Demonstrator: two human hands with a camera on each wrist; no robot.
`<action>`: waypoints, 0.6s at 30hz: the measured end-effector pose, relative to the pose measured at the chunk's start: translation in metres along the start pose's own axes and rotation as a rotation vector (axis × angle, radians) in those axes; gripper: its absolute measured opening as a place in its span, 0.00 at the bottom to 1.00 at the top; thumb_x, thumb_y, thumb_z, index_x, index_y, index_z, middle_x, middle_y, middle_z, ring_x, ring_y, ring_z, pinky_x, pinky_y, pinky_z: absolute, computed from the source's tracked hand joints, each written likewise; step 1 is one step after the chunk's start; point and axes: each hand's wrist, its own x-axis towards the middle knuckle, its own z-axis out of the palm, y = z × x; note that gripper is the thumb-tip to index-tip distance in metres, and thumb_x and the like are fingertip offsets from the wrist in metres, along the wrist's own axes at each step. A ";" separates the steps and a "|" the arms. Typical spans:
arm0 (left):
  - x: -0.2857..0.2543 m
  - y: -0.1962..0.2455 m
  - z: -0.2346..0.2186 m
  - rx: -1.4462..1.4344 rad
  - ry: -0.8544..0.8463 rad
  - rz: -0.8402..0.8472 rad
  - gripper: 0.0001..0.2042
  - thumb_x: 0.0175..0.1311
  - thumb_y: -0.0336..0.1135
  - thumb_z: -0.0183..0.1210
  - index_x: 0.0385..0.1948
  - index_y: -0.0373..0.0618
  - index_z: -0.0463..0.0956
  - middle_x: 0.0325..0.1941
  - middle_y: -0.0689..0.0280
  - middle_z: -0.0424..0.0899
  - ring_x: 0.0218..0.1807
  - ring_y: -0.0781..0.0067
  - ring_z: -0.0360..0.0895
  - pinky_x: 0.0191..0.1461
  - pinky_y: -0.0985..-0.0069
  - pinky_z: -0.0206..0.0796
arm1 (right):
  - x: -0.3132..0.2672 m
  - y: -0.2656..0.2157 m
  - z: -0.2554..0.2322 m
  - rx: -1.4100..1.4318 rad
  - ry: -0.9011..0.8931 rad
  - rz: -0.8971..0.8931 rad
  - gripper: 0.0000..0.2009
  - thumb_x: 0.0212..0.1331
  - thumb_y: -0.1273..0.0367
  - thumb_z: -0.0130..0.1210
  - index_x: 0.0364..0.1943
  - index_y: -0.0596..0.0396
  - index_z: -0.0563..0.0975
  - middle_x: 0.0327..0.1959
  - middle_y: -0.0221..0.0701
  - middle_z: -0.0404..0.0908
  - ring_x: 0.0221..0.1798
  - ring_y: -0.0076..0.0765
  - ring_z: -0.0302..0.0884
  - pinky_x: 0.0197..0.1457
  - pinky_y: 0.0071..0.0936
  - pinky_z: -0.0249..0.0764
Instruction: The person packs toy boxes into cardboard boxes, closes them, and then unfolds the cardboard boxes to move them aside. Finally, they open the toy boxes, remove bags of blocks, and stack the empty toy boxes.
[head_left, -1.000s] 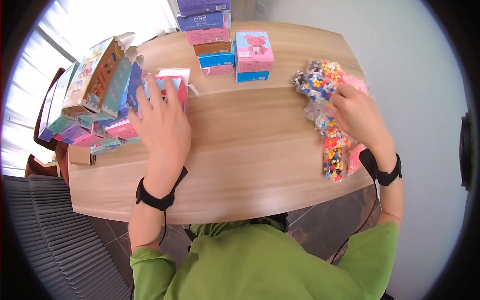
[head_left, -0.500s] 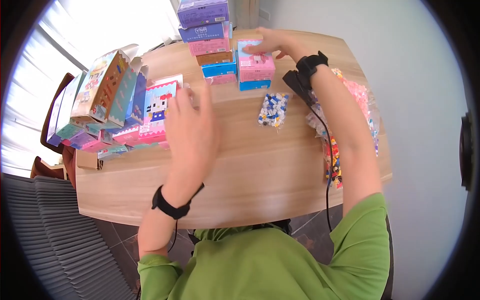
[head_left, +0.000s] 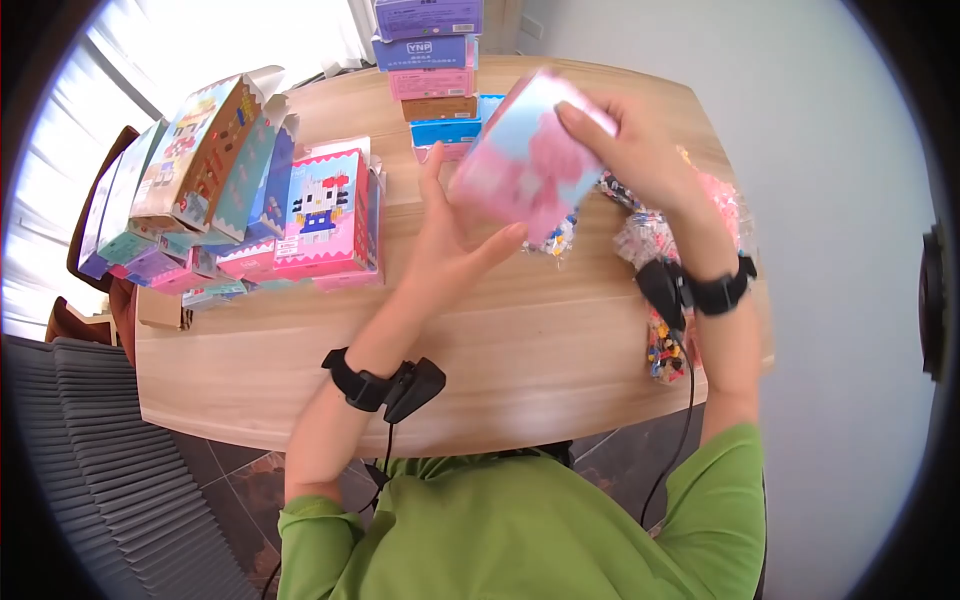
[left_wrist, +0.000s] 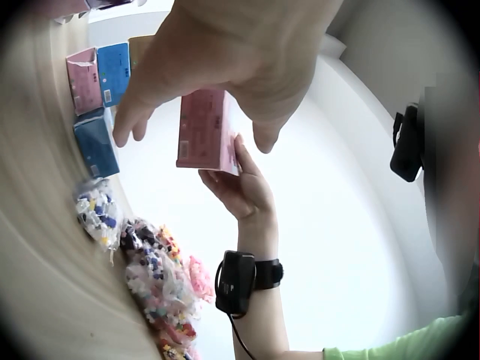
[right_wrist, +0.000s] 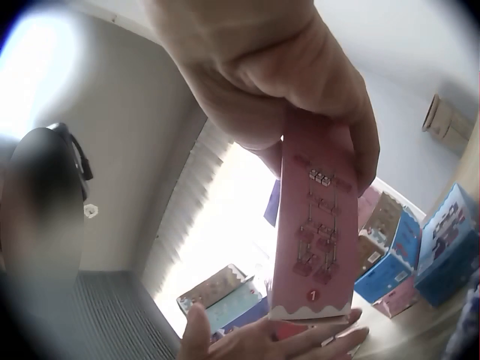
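My right hand (head_left: 645, 150) grips a pink and light-blue toy-block box (head_left: 535, 160) by one end, thumb across its printed face, raised above the table. The box is tilted and blurred by motion. In the right wrist view its pink side shows a printed step diagram. Close to the box's lower left is my left hand (head_left: 455, 235), thumb and fingers spread wide. The left wrist view shows the box beyond that hand's parted thumb and fingers. A clear bag of small white, blue and yellow blocks (head_left: 560, 240) lies on the table, partly hidden behind the box.
A stack of boxes (head_left: 425, 80) stands at the back, with a blue box (left_wrist: 97, 142) beside it. At left are piled open boxes (head_left: 190, 160) and a pink cat-figure box (head_left: 320, 215). Several bags of colourful blocks (head_left: 650, 240) lie at right.
My right hand went from the bags to the back, took the pink box off the blue one and brought it nearer. My left hand moved right from the cat-figure box. A block bag now lies mid-table.
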 end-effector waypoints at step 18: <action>-0.023 0.052 -0.005 0.954 -0.088 0.275 0.41 0.35 0.29 0.68 0.59 0.46 0.57 0.48 0.56 0.64 0.51 0.58 0.64 0.53 0.68 0.60 | -0.051 0.014 0.038 0.041 -0.026 -0.058 0.16 0.45 0.67 0.63 0.35 0.65 0.76 0.28 0.30 0.79 0.31 0.16 0.69 0.36 0.20 0.69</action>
